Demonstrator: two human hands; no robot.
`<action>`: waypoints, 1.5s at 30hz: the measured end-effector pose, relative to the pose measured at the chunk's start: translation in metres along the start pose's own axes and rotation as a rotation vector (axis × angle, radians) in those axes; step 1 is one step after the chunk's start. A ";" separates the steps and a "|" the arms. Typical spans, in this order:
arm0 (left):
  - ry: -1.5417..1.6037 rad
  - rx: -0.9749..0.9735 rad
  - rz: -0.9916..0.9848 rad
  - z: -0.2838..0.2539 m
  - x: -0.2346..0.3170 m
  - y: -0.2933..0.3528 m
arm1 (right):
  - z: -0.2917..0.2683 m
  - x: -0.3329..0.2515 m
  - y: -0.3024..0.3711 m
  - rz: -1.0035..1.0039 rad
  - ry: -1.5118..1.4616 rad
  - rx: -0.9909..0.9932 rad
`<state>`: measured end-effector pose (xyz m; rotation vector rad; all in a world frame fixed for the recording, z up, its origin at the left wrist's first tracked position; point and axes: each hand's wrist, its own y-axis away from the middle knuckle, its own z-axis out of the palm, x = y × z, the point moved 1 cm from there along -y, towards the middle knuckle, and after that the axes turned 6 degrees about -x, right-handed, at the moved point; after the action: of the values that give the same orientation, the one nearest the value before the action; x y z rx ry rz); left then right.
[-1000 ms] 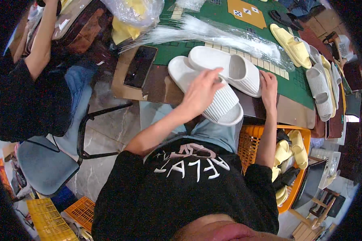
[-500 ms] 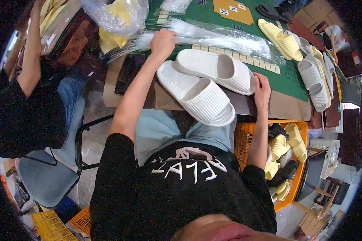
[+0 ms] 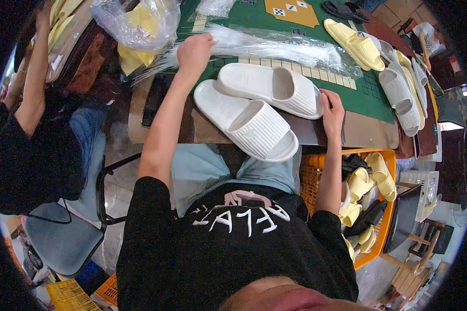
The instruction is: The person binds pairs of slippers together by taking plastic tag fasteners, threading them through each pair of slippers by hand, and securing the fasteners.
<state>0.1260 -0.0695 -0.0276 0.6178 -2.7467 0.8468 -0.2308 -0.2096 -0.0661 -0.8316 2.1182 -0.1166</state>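
The left hand (image 3: 193, 53) reaches to the far side of the table (image 3: 368, 136), over the left part of a bundle (image 3: 280, 45) of thin white strands. Its fingers are drawn together; I cannot tell whether they have hold of any strands. The right part of the bundle lies in a clear sleeve on the green mat (image 3: 363, 106).

The right hand (image 3: 332, 110) is half curled at the toe end of the far slipper (image 3: 296, 90); whether it grips the slipper, I cannot tell. This white slipper lies close against the near slipper (image 3: 259, 129), also white, both with their toes to the right. The toe of the near slipper juts past the near edge of the table.

A dark phone (image 3: 153, 96) lies to the left, partly behind the left forearm. At the far right are a yellow slipper (image 3: 353, 44) and grey slippers (image 3: 407, 114). Near right, below the table, an orange crate (image 3: 385, 225) holds more slippers.
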 end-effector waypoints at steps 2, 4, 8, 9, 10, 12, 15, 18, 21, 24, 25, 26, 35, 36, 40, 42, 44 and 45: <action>-0.028 0.014 -0.055 -0.015 0.006 0.004 | -0.001 0.003 0.000 -0.007 0.002 -0.011; -0.040 0.045 -0.050 -0.025 0.001 0.008 | -0.002 -0.002 0.000 -0.006 0.009 -0.009; -0.164 -0.028 -0.214 -0.026 -0.012 0.009 | -0.002 -0.001 0.000 -0.021 0.036 0.007; -0.153 -0.098 -0.152 -0.021 -0.018 0.012 | 0.000 -0.002 -0.001 -0.027 0.030 0.003; -0.138 -0.168 -0.085 -0.014 -0.021 0.013 | 0.000 -0.002 -0.001 -0.023 0.015 0.005; -0.009 -0.257 -0.109 0.001 -0.018 0.015 | -0.001 -0.002 -0.002 -0.020 -0.001 0.006; 0.077 -0.391 -0.078 0.017 -0.007 0.014 | -0.002 -0.003 -0.002 -0.035 0.024 -0.004; 0.010 -0.378 -0.065 0.021 -0.007 0.013 | -0.001 -0.005 -0.003 -0.055 0.028 0.012; -0.204 -0.156 -0.266 -0.005 -0.019 0.007 | -0.001 -0.002 0.001 -0.035 0.020 0.023; -0.353 -0.109 -0.431 -0.038 -0.048 0.007 | 0.001 -0.005 0.001 -0.055 0.009 0.019; -0.350 -0.089 -0.439 -0.039 -0.053 0.009 | 0.000 -0.008 0.002 -0.044 0.025 0.020; -0.347 -0.069 -0.448 -0.040 -0.057 0.012 | 0.000 -0.007 0.001 -0.043 0.033 0.026; 0.582 0.076 -0.497 -0.101 -0.006 0.039 | -0.008 -0.009 0.003 -0.033 -0.043 0.177; 0.841 0.086 -0.536 -0.107 -0.006 0.042 | -0.010 -0.016 0.005 -0.008 -0.070 0.246; 1.245 0.205 -0.543 -0.121 -0.003 0.048 | -0.014 -0.033 0.038 0.108 -0.242 0.225; 1.304 0.231 -0.512 -0.128 -0.003 0.049 | -0.011 -0.040 0.058 0.073 -0.223 0.143; 1.377 0.263 -0.458 -0.135 -0.005 0.048 | -0.004 -0.048 0.072 0.054 -0.232 0.080; 1.360 0.283 -0.440 -0.139 -0.007 0.048 | 0.000 -0.056 0.077 0.058 -0.223 0.051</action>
<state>0.1200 0.0484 0.0602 0.3985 -1.2378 0.9954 -0.2468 -0.1170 -0.0558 -0.7178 1.9197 -0.0452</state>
